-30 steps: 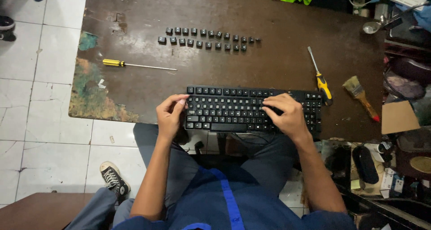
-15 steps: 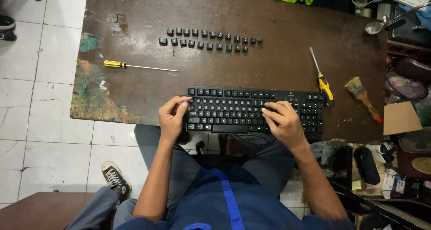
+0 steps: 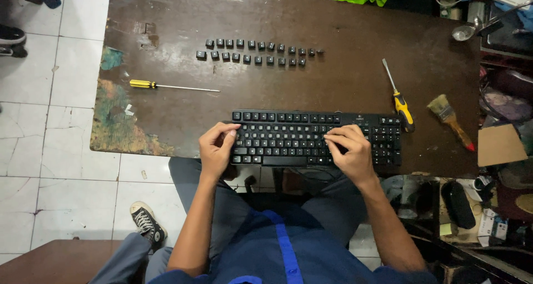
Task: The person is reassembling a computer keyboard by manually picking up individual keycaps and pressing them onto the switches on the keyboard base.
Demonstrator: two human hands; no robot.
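Both hands are on the black keyboard point(image 3: 313, 138), which lies along the near edge of the brown worktop point(image 3: 344, 84), right in front of the seated person. The left hand point(image 3: 216, 150) grips the keyboard's left end, fingers curled over its edge and thumb toward the keys. The right hand point(image 3: 350, 151) rests flat on the keys right of centre, fingers bent, pressing down, grasping nothing that shows. Farther back, two neat rows of loose black keycaps point(image 3: 255, 51) sit well apart from the keyboard. A yellow-handled screwdriver point(image 3: 166, 86) lies to the left. A second screwdriver point(image 3: 400, 98), yellow and black, lies just beside the keyboard's right end, with a paintbrush point(image 3: 451, 119) near it.
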